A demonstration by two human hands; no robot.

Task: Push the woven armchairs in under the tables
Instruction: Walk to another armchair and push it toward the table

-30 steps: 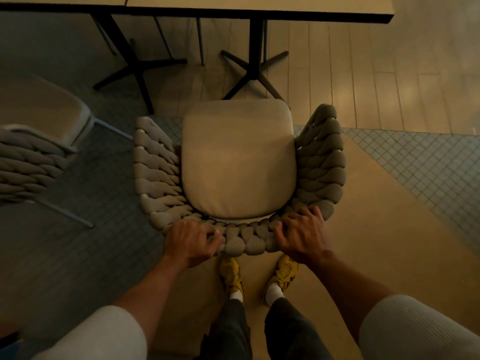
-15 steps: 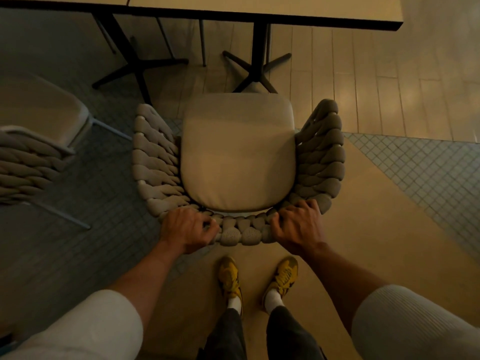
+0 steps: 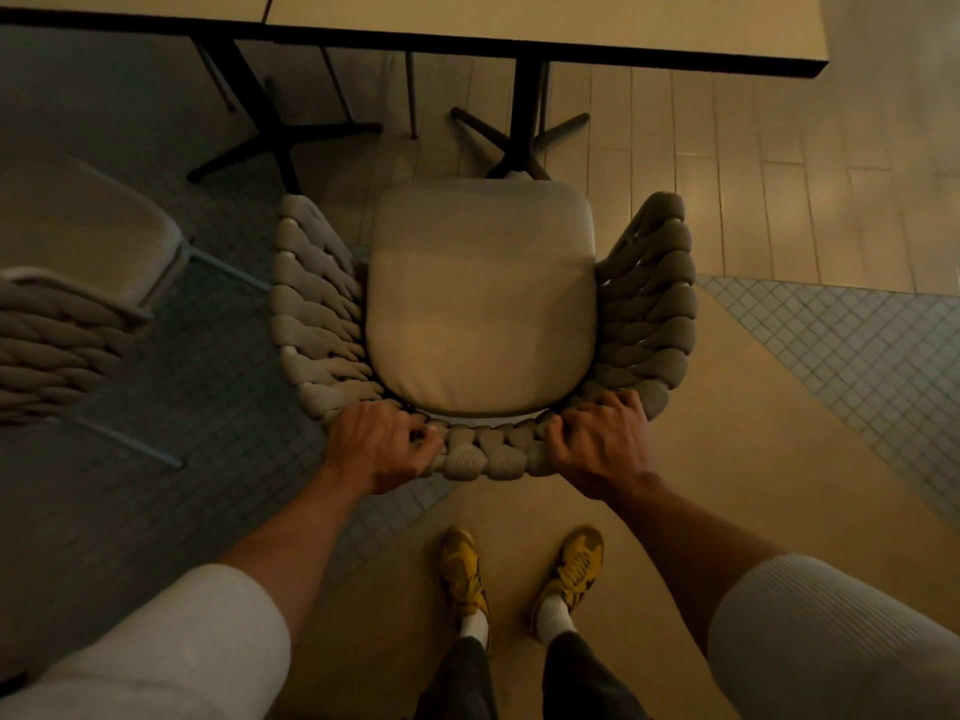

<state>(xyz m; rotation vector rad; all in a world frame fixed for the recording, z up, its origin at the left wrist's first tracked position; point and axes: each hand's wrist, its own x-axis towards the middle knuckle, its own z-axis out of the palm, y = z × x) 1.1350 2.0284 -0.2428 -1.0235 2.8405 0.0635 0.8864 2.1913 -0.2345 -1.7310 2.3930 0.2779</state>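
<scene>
Dim warm light is falling across a plank-and-tile floor [image 3: 649, 148]. Both the left hand [image 3: 382, 446] and the right hand [image 3: 602, 441] are gripping the woven armchair [image 3: 483, 314] by its backrest, fingers curled over, while its seat front is sitting near the table [image 3: 519, 28] edge.

My left yellow shoe [image 3: 465, 574] and right yellow shoe [image 3: 574, 569] stand side by side on a smooth tan strip of floor [image 3: 753, 459], with white socks [image 3: 556, 618] above them. Grey mosaic tile [image 3: 182, 511] flanks the strip, and pale planks [image 3: 753, 174] lie beyond.
</scene>
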